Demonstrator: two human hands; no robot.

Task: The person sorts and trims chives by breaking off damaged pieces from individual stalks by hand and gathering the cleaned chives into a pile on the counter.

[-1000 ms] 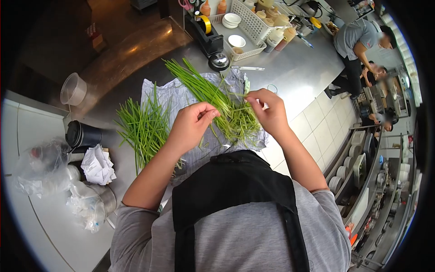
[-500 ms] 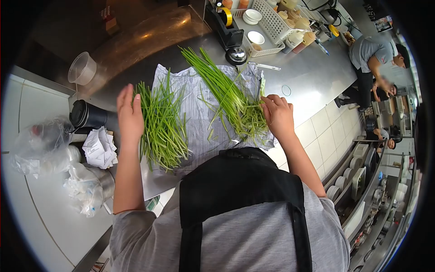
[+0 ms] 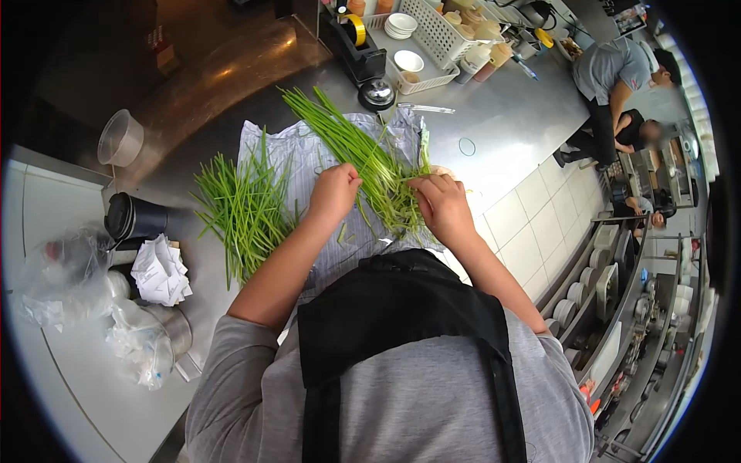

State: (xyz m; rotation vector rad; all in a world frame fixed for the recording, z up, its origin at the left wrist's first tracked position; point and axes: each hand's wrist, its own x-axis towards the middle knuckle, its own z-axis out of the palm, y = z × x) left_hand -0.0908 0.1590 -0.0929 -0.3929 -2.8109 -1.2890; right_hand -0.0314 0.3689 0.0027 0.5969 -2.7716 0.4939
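Two piles of chives lie on a grey striped cloth [image 3: 318, 248]. The right-hand bunch of chives [image 3: 340, 137] slants with its green tips away from me, and its pale ends and torn scraps [image 3: 401, 212] lie nearer my body. Beside that bunch's left edge is my left hand [image 3: 333, 194], with fingers curled into a pinch; anything inside it is hidden. My right hand [image 3: 444, 207] has its bent fingertips closed on the pale chive ends. The looser left pile of chives [image 3: 245, 202] spreads past the cloth onto the steel counter, untouched by either hand.
Behind the cloth stand a tape dispenser [image 3: 356, 50], a call bell [image 3: 377, 94] and a basket [image 3: 440, 35]. To the left are a clear tub [image 3: 121, 139], a dark cup [image 3: 137, 216], crumpled papers [image 3: 160, 270] and plastic bags [image 3: 65, 270]. Co-workers [image 3: 614, 73] are beyond, right.
My left hand has swung right from the left pile's outer edge to the right bunch, its fingers now curled. The left pile is spread further left. My right hand remains at the pale ends.
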